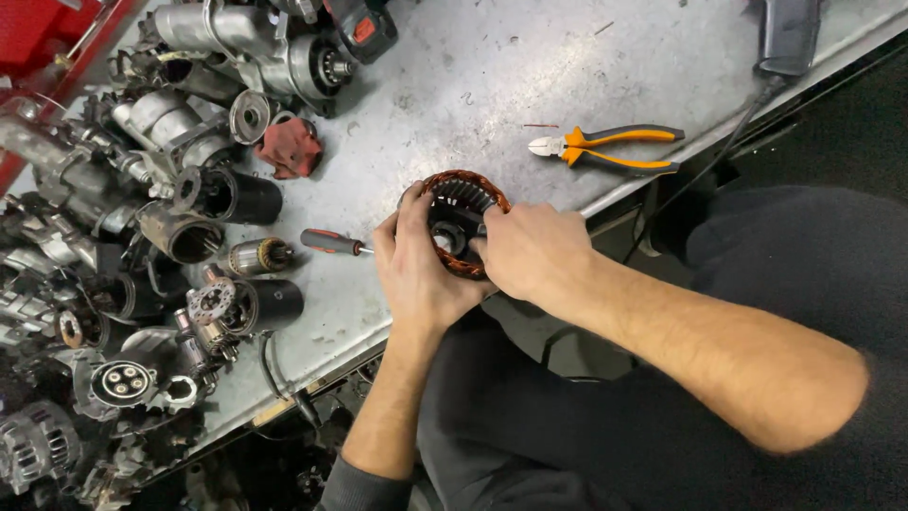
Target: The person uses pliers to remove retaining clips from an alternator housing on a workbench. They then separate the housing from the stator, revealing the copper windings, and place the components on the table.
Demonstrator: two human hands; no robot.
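Right hand (532, 252) and left hand (416, 274) both clasp the copper-wound stator ring (463, 222) between their fingers, above the surface (454, 85) edge; windings look intact, pliers (605, 149) beyond untouched

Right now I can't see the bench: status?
Both hands grip copper-wound stator ring. Red-handled screwdriver beside left hand. Orange-handled cutters lie apart.

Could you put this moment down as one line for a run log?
left hand: grips stator ring | right hand: grips it opposite | screwdriver, cutters: lying on bench
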